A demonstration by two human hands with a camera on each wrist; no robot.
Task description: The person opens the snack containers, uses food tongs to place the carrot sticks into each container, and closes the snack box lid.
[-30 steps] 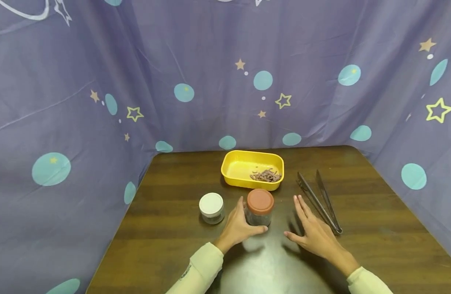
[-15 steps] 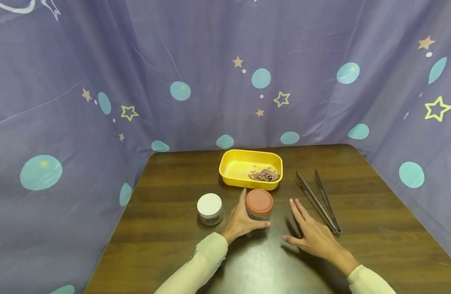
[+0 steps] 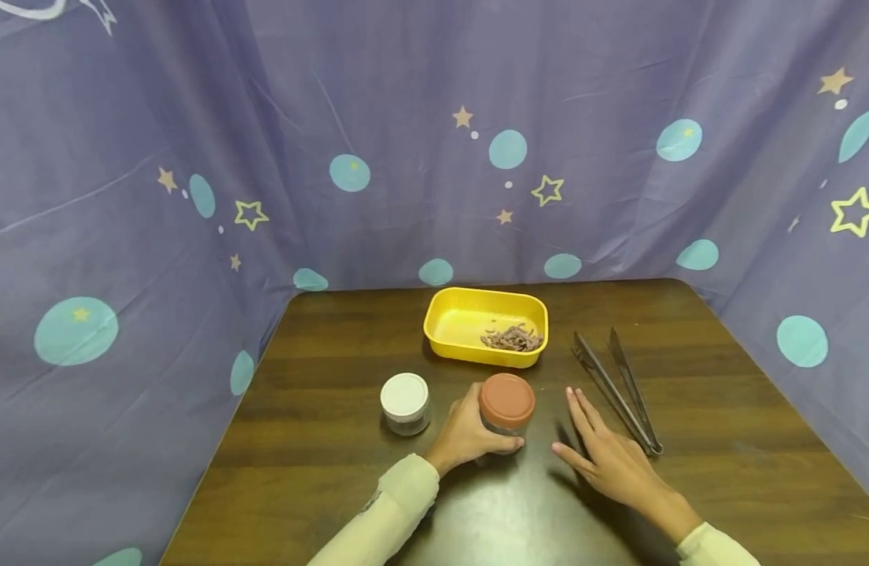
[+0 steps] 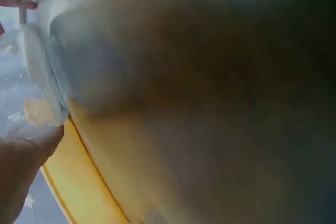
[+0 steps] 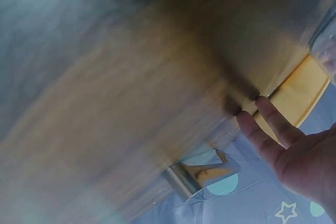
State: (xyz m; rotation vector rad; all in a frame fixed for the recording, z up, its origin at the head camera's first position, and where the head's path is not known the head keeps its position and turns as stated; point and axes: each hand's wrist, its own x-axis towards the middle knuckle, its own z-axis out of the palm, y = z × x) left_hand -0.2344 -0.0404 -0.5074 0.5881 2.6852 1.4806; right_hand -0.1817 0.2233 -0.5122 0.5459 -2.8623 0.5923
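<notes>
My left hand [image 3: 468, 432] grips a clear jar with a reddish-brown lid [image 3: 507, 399], its fingers and thumb around the jar's left and near sides. In the left wrist view the jar's clear wall [image 4: 37, 72] shows beside the fingers; whether its base touches the table cannot be told. To the right, my right hand [image 3: 614, 464] lies with fingers straight and spread, holding nothing; its fingertips touch or nearly touch the table. Metal tongs [image 3: 621, 401] lie just beyond and right of it, arms apart. A smaller clear jar with a white lid [image 3: 404, 397] stands left of my left hand.
A yellow tray [image 3: 455, 346] sits behind the brown-lidded jar, with a heap of brown strips [image 3: 513, 338] in its right part. The dark wooden table [image 3: 321, 472] ends at a purple patterned curtain [image 3: 406, 220] at the back and sides.
My left hand has closed around the brown-lidded jar, which has shifted slightly toward me. The right hand has hardly moved, and the view has shifted a little.
</notes>
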